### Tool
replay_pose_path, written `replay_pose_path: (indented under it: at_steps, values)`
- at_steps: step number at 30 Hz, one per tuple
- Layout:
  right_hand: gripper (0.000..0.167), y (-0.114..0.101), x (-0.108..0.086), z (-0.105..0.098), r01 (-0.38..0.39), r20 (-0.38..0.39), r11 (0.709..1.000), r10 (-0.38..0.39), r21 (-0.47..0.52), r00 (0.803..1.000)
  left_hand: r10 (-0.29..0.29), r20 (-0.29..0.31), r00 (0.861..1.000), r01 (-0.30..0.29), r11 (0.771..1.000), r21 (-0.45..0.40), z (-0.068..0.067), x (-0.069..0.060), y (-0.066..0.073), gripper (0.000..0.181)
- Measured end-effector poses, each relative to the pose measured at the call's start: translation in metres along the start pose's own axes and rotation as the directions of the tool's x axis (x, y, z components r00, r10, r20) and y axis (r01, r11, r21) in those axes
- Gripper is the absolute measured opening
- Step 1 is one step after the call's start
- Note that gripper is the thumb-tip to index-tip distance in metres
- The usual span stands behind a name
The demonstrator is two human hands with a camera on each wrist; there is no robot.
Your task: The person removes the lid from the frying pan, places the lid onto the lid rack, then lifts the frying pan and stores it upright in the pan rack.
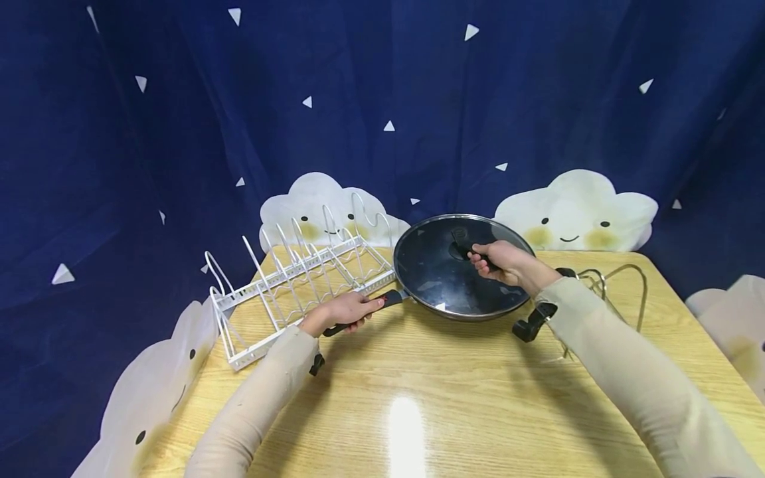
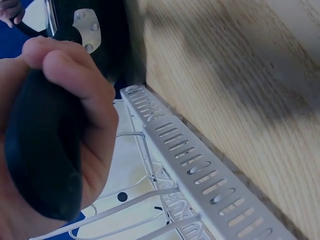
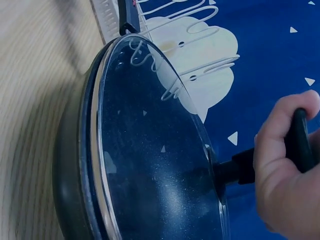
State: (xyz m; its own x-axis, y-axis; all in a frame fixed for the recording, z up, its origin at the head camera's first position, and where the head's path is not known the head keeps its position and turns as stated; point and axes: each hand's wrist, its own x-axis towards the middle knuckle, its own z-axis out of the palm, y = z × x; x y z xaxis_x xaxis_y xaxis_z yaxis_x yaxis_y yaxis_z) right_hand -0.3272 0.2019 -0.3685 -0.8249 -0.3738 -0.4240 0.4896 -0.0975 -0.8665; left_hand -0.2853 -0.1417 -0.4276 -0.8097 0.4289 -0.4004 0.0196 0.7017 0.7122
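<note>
A dark wok [image 3: 67,165] stands at the back of the table with its glass lid [image 1: 442,279] on top. My left hand [image 1: 346,311] grips the wok's long black handle [image 2: 42,145], fingers wrapped round it. At the lid's middle, my right hand [image 1: 501,262] holds the black lid knob [image 3: 299,140] with curled fingers. In the right wrist view the lid's metal rim [image 3: 102,165] lies along the wok's edge; whether it sits fully down all round I cannot tell.
A white wire rack [image 1: 311,265] with upright loops stands left of the wok, close under the left hand. Behind the right forearm is a bent metal wire stand [image 1: 642,292], partly hidden. A dark blue curtain [image 1: 358,66] with cloud shapes hangs behind the wooden table [image 1: 478,398].
</note>
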Motion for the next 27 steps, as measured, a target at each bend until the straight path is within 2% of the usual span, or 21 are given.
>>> replay_pose_path:
  at_steps: [5, 9, 12, 16, 21, 27]
  values:
    - [0.026, -0.004, -0.003, 0.0, 0.015, -0.017, 1.0, -0.016, -0.027, 1.0, 0.012, 0.011, 1.0, -0.012, 1.0, -0.006, 0.0, 0.0, 0.001, 0.058]
    - [0.026, -0.006, -0.005, 0.002, 0.039, -0.011, 0.997, -0.039, -0.064, 0.999, 0.047, 0.013, 0.999, -0.047, 0.999, 0.013, -0.002, 0.001, 0.004, 0.05]
    - [0.025, -0.008, -0.008, 0.003, 0.07, -0.007, 0.995, -0.07, -0.075, 0.998, 0.092, -0.044, 0.995, -0.084, 0.983, 0.161, -0.006, 0.002, 0.012, 0.044]
    - [0.025, -0.01, -0.013, 0.004, 0.112, 0.013, 0.992, -0.112, -0.064, 0.994, 0.148, -0.15, 0.978, -0.089, 0.935, 0.342, -0.01, 0.001, 0.026, 0.039]
    - [0.026, -0.015, -0.018, 0.007, 0.154, 0.025, 0.983, -0.152, -0.099, 0.988, 0.166, -0.215, 0.962, -0.082, 0.931, 0.354, -0.014, -0.002, 0.042, 0.039]
    - [0.026, -0.02, -0.023, 0.011, 0.19, 0.004, 0.971, -0.191, -0.142, 0.982, 0.166, -0.235, 0.958, -0.085, 0.943, 0.32, -0.016, -0.005, 0.057, 0.041]
